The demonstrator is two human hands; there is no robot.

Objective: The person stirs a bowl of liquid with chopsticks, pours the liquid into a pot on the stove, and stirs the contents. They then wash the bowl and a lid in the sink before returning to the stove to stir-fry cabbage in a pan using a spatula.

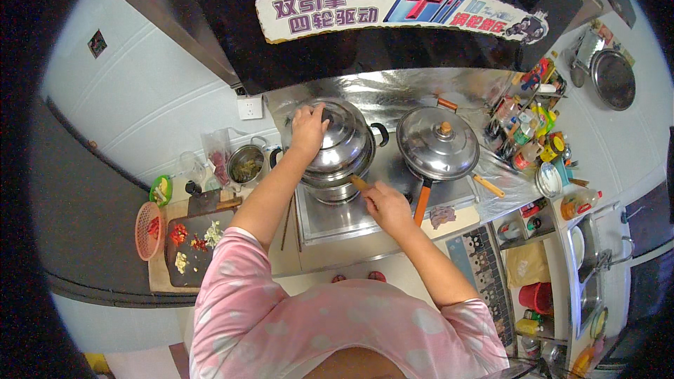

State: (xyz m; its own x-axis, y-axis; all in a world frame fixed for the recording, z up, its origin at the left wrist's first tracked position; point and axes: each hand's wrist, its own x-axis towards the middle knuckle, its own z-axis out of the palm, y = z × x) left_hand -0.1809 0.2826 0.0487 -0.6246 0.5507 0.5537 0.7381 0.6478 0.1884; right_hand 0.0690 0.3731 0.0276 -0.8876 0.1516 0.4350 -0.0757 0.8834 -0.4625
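My left hand (309, 129) is at the top of a domed steel lid (345, 139), its fingers around the dark knob. The lid sits on a steel pot (337, 193) with black side handles, on the left of the stove. My right hand (386, 205) grips a yellowish-brown handle-like piece (359, 183) whose far end meets the pot's rim just under the lid; what it belongs to is hidden. To the right stands a wok with an orange handle (422, 202), covered by a steel lid (438, 142) with a wooden knob.
At left, a dark cutting board (197, 258) bears chopped vegetables, near a pink basket (149, 242) and a small steel pot (246, 165). Bottles (526, 155) and bowls (548, 179) crowd the right side. A crumpled cloth (442, 217) lies by the stove's front edge. The range hood (326, 55) overhangs behind.
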